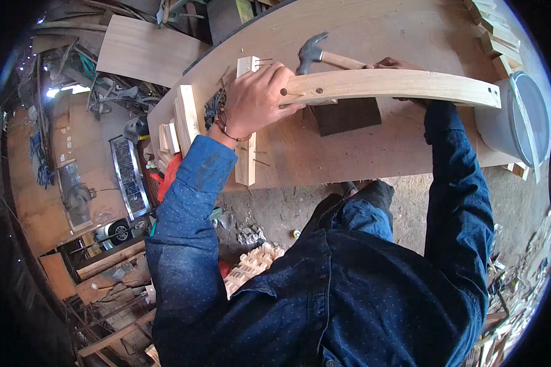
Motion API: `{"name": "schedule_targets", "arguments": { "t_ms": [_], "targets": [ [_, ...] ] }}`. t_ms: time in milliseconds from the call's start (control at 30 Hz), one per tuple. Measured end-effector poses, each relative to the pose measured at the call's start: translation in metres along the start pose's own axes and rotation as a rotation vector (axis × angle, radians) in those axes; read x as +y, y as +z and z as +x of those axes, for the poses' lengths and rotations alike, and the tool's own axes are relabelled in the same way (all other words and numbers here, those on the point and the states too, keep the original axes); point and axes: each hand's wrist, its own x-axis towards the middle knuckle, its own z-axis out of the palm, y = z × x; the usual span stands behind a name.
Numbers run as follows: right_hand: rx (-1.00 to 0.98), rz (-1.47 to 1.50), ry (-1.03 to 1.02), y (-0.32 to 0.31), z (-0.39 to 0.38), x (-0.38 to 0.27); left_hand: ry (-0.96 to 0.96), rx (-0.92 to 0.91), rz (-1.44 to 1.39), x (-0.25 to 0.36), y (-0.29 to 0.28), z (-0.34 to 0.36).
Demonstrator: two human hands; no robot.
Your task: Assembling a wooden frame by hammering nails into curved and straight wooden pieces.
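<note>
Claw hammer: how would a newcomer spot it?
Find the brown workbench, then the long pale board at the left hand. Just beyond that board is the claw hammer, set apart from the pale wood by its dark metal head.

Above the surface (410, 144), a wooden bar (404, 84) is stretching left to right, its left end sitting in the left fingers (280, 76). Beyond it, a hammer (311, 54) is pointing left from the right fingers (390, 62). A nailed strip (245, 165) is lying left, a bucket (499, 122) is standing right, wood pieces (499, 38) behind it.
</note>
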Motion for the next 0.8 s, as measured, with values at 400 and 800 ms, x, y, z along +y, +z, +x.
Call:
{"name": "schedule_targets", "arguments": {
  "t_ms": [400,800],
  "targets": [
    [0.032,0.062,-0.006,-0.007,0.001,0.007,0.043,-0.006,0.016,-0.008,-0.002,0.006],
    [0.231,0.255,0.044,0.066,-0.066,0.03,0.007,-0.009,0.004,-0.011,0.01,-0.001]
  ]
}}
